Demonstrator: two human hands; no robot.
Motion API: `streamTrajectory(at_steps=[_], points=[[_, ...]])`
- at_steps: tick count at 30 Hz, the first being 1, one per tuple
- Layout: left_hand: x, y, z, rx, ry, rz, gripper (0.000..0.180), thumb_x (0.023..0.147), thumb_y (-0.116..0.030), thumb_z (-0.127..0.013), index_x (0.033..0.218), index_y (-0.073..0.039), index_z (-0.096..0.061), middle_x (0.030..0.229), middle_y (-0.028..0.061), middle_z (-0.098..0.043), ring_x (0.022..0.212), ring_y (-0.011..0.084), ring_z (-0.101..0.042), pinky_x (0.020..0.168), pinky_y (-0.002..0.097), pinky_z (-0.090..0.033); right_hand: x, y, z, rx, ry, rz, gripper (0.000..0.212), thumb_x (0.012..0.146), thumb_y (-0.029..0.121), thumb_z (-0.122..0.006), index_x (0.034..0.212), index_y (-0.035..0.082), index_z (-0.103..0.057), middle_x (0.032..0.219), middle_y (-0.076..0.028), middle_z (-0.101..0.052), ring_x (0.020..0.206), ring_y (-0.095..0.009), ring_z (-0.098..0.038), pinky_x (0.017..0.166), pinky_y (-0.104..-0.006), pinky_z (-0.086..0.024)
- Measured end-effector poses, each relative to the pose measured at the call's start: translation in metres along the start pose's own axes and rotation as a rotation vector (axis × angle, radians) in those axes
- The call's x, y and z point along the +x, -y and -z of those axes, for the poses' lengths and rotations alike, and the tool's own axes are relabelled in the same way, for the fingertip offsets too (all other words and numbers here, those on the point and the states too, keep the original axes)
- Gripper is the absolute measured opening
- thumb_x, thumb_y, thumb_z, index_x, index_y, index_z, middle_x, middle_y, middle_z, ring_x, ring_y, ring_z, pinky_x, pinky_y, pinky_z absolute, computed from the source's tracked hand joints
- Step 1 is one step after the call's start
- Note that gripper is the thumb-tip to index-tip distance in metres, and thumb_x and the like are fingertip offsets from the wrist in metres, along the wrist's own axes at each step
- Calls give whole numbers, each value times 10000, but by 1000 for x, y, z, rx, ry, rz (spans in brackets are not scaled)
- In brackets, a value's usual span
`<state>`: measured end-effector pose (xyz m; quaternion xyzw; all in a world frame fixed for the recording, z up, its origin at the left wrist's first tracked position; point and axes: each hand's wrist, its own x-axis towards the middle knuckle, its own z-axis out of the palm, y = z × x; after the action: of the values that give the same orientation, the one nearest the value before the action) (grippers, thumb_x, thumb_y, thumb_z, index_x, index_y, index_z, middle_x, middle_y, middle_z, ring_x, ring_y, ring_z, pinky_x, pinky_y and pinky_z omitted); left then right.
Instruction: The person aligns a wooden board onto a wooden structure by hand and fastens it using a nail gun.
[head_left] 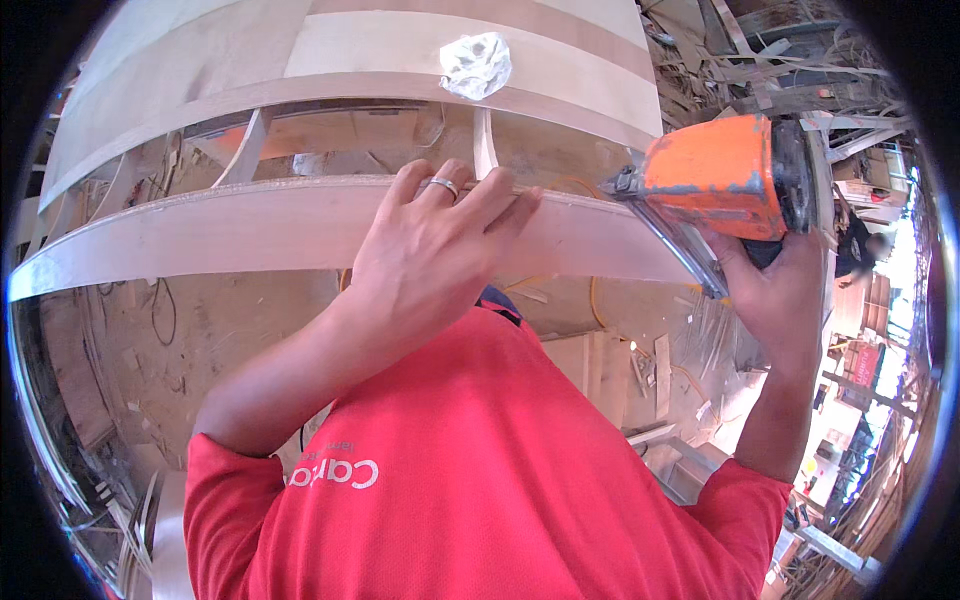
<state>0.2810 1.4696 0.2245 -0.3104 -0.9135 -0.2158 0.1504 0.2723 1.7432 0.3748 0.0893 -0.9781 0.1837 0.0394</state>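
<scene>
Okay, nail gun (710, 175) at 2 o'clock in view; its nose (622, 183) lies at 3 from the left hand's (430, 240) fingers, well apart; can't tell if it touches the front rail (250, 230); rail's long axis bows 9-to-3; magazine (680, 245) slants from nose toward 4–5; right hand (775, 290) nearer, wrapped round the gun's grip; left fingers bent over rail's top edge, slightly apart, thumb hidden, can't tell if clamped; rib (484, 142) at their 1, white crumpled piece (476, 65) at 12.
</scene>
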Motion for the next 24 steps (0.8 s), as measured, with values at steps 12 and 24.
streamTrajectory(at_steps=[12,24], points=[[1,4,-4,6,20,-2,515,833,-142,-655,1346,-116,-688,1201,36,-597,1128,264,-597,976,451,-458,5,40,-11,-123,100,-142,312,886,206,-825,1073,-33,-754,924,-172,-787,850,-268,-772,779,-373,-569],[0,3,-1,53,83,-3,523,831,-144,-644,1352,-110,-680,1230,39,-589,1118,269,-588,960,455,-440,-7,30,-12,-156,61,-188,314,860,171,-819,1070,-46,-733,908,-201,-776,891,-311,-787,783,-422,-578]])
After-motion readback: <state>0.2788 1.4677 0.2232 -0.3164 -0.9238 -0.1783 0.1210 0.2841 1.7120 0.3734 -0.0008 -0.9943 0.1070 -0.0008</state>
